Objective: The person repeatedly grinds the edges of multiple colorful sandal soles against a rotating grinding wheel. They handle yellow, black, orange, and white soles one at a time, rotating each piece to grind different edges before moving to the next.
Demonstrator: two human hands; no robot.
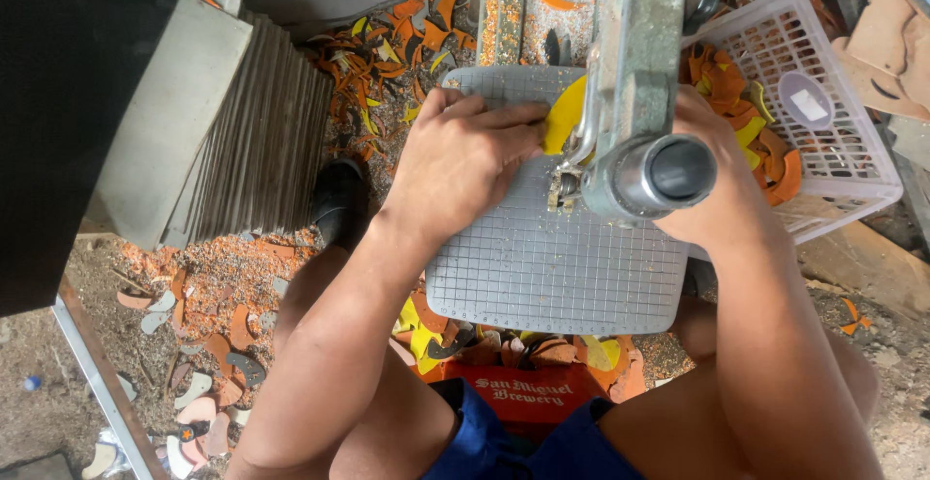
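My left hand (465, 155) presses flat, fingers spread, on a yellow piece (563, 114) atop the grey board (542, 267); my right hand (712, 165), beside the board, has fingers hidden, so I cannot tell its grip.

Your left hand (463, 165) lay palm down, fingers stretched together toward the right, wrist straight, forearm bare. Your right hand (712, 175) sat farther right, mostly hidden, its bare forearm angling back toward you.

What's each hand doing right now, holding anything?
Left hand: fingers pressed flat on a yellow curved piece on the grey gridded machine table.
Right hand: mostly hidden behind the metal machine arm; grip cannot be told.
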